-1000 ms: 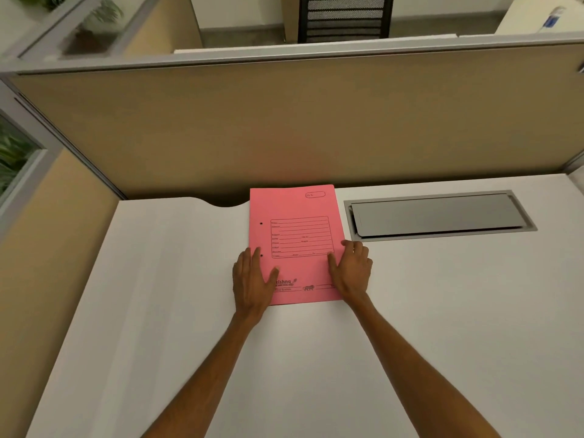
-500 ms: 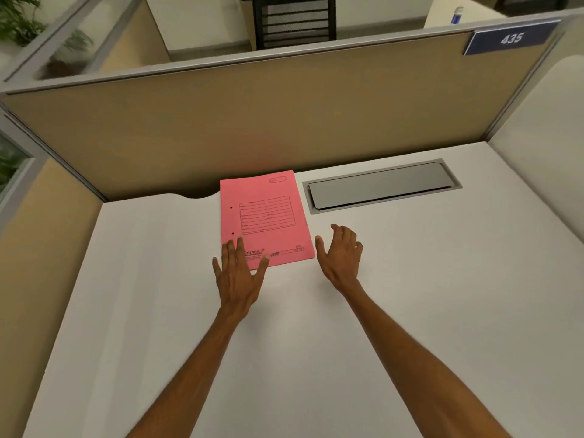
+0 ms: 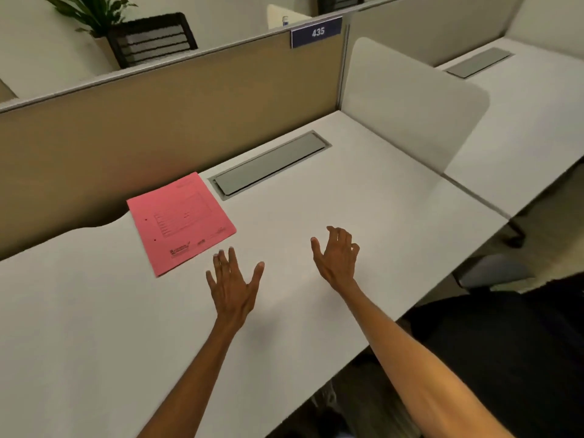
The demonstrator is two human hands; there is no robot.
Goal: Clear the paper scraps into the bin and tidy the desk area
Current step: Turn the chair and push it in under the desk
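A pink printed folder (image 3: 181,221) lies flat on the white desk (image 3: 94,327), close to the tan partition. My left hand (image 3: 232,286) hovers just right of the folder's near corner, fingers spread, holding nothing. My right hand (image 3: 336,257) is further right over bare desk, fingers apart and slightly curled, also empty. No paper scraps and no bin show in this view.
A grey cable hatch (image 3: 271,164) is set into the desk behind the hands. The tan partition (image 3: 158,121) carries a blue sign reading 435 (image 3: 317,31). A white side divider (image 3: 407,102) bounds the desk on the right. Dark floor lies beyond the desk's right edge.
Both hands came off the pink folder and drew back to the right. The view swung right, so the folder now sits at the left.
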